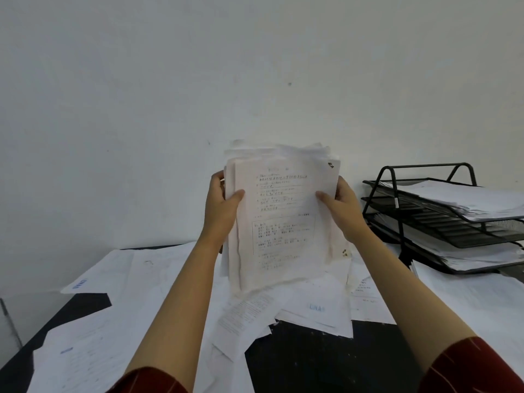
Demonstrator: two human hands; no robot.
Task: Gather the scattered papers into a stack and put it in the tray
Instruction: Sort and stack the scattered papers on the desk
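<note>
**Stack in hand, many sheets still loose**

Both hands hold a thick stack (pixel 283 219) upright in front of the wall, at the centre of the view. The left hand (pixel 222 205) clamps its left edge, thumb on the front sheet and fingers curled behind; the right hand (pixel 341 207) clamps the right edge the same way. The stack's top edges are ragged and uneven, and its lower edge hangs just above the table (pixel 297 361), so the squaring-up looks unfinished.

The gathering is partly done, in my judgement. Loose papers (pixel 312 307) still lie in a heap right below the stack, at 6 o'clock from it. More sheets spread toward 8 o'clock across the table's left side, and others lie at 4 o'clock, in front of the tray.

The tray (pixel 442 211), a black three-tier rack, stands at 3 o'clock from the stack, well apart from it. Its tiers already hold paper.

Left to do: collect the remaining sheets, even the edges, then carry the stack right into the tray.
</note>
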